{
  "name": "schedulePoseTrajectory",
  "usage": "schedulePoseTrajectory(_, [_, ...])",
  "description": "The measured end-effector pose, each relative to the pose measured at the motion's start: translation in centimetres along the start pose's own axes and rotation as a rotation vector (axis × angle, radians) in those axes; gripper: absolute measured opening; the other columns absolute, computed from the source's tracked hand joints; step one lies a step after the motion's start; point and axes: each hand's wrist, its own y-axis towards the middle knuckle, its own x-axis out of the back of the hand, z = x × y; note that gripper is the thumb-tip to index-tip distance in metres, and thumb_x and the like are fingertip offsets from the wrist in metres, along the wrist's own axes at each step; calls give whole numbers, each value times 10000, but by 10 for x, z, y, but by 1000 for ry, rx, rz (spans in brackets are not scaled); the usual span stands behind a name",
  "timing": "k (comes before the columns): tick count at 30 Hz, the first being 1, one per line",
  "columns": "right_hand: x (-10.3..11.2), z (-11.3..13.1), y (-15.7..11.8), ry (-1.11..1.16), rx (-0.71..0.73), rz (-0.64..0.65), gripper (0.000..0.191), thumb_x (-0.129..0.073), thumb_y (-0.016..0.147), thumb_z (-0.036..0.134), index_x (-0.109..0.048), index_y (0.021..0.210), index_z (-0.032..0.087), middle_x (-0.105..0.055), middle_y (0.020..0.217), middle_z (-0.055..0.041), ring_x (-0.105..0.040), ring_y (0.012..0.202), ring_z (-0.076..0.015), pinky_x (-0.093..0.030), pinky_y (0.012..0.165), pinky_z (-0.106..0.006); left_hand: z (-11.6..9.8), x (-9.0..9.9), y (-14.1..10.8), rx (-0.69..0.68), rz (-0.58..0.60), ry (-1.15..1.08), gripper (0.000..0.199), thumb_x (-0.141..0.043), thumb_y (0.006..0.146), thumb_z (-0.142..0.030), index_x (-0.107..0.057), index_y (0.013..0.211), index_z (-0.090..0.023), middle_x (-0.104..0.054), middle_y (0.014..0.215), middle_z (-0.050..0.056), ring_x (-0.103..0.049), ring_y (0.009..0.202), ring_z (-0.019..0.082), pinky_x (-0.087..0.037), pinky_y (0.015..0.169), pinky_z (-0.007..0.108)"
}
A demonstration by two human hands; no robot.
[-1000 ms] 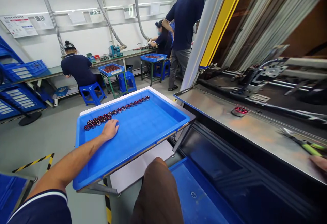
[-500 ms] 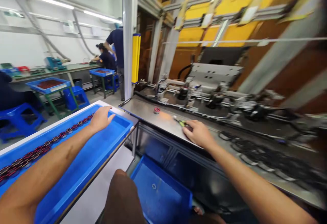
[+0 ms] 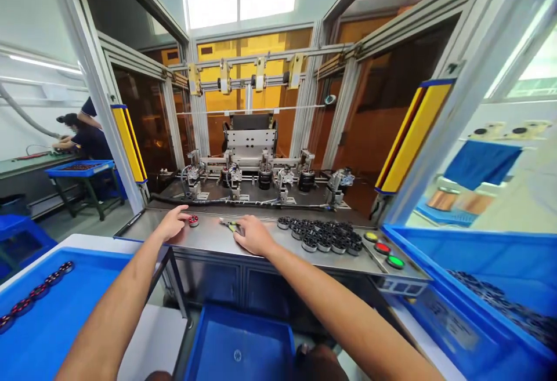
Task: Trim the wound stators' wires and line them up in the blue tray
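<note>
On the steel ledge, my right hand (image 3: 255, 235) is closed around small snips with yellow-green handles (image 3: 230, 226), whose tips point left. My left hand (image 3: 173, 224) reaches over the left part of the ledge, its fingers apart and the index finger stretched out. Right beside those fingertips sits one round red-wound part (image 3: 194, 220) with a metal rim; whether they touch it I cannot tell. Right of my right hand, several black round parts with metal rims (image 3: 322, 235) stand in close rows.
Behind the ledge is a machine with several fixtures (image 3: 265, 178), framed by yellow side bars (image 3: 129, 143). Yellow, red and green buttons (image 3: 383, 247) are at right, near a blue bin (image 3: 491, 253). A blue tray (image 3: 87, 300) holds red-black parts at left. Another blue tray (image 3: 239, 334) lies below.
The view has swung right to face the machine. My left hand has moved from the blue tray to beside the red-wound part. My right hand still holds the snips on the ledge.
</note>
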Motion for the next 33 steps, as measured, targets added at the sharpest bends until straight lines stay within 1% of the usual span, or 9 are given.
schedulePoseTrajectory(5, [-4, -2, 0, 41, -6, 6, 294, -612, 964, 364, -629, 1185, 171, -622, 1262, -92, -608, 1141, -242, -509, 989, -483, 0, -9, -3, -25, 21, -106, 366, -620, 942, -332, -584, 1267, -166, -631, 1255, 103, -653, 1064, 238, -569, 891, 456])
schedulePoseTrajectory(10, [-1, 1, -3, 107, 14, -29, 282, -615, 963, 369, -637, 1159, 167, -637, 1227, -87, -620, 1109, -233, -516, 974, -472, -29, -19, -26, -97, -96, -179, 384, -666, 907, -291, -586, 1258, -156, -666, 1201, 98, -670, 1031, 230, -560, 910, 456])
schedulePoseTrajectory(12, [5, 2, -2, 167, 28, -60, 284, -622, 956, 376, -641, 1145, 165, -640, 1218, -83, -618, 1112, -235, -506, 982, -480, -47, -24, -57, -165, -156, -223, 543, -736, 819, -201, -539, 1323, -160, -692, 1194, 101, -681, 1043, 226, -537, 965, 431])
schedulePoseTrajectory(15, [20, 9, -5, 309, 42, -137, 306, -659, 918, 386, -649, 1116, 152, -634, 1237, -109, -576, 1190, -268, -444, 1048, -510, -70, -38, -128, -256, -231, -289, 685, -736, 773, -152, -470, 1402, -207, -690, 1267, 94, -677, 1098, 211, -513, 1009, 373])
schedulePoseTrajectory(19, [40, 45, -52, 589, 44, -199, 336, -573, 931, 423, -651, 1072, 128, -654, 1160, -168, -601, 1104, -264, -484, 976, -428, -80, -66, -232, -361, -345, -362, 638, -774, 776, -155, -535, 1358, -256, -732, 1198, 76, -687, 1104, 218, -533, 998, 365])
schedulePoseTrajectory(23, [60, 103, -146, 882, 80, -35, 389, -489, 959, 507, -639, 812, 180, -642, 701, -24, -597, 642, -150, -502, 607, -270, -77, -88, -296, -429, -345, -410, 698, -774, 745, -32, -566, 1350, -311, -759, 1168, 47, -714, 1041, 217, -562, 980, 386])
schedulePoseTrajectory(27, [78, 139, -212, 1312, -87, 119, 401, -616, 902, 492, -572, 649, 184, -541, 604, 16, -458, 542, -101, -392, 525, -234, -79, -102, -318, -449, -269, -467, 739, -765, 715, 30, -594, 1338, -328, -760, 1185, 50, -729, 1006, 226, -601, 905, 364])
schedulePoseTrajectory(30, [82, 125, -228, 1582, -183, 212, 389, -672, 879, 454, -557, 620, 189, -493, 564, 32, -417, 511, -91, -348, 493, -225, -90, -111, -323, -422, -190, -568, 791, -781, 701, 29, -560, 1370, -329, -767, 1168, 54, -737, 990, 231, -623, 840, 340])
schedulePoseTrajectory(33, [77, 90, -237, 1785, 42, 541, 414, -746, 814, 469, -572, 564, 189, -529, 523, 19, -441, 453, -87, -348, 461, -227, -102, -116, -328, -375, -69, -719, 834, -801, 695, 24, -523, 1383, -358, -773, 1140, 29, -737, 987, 211, -622, 836, 312])
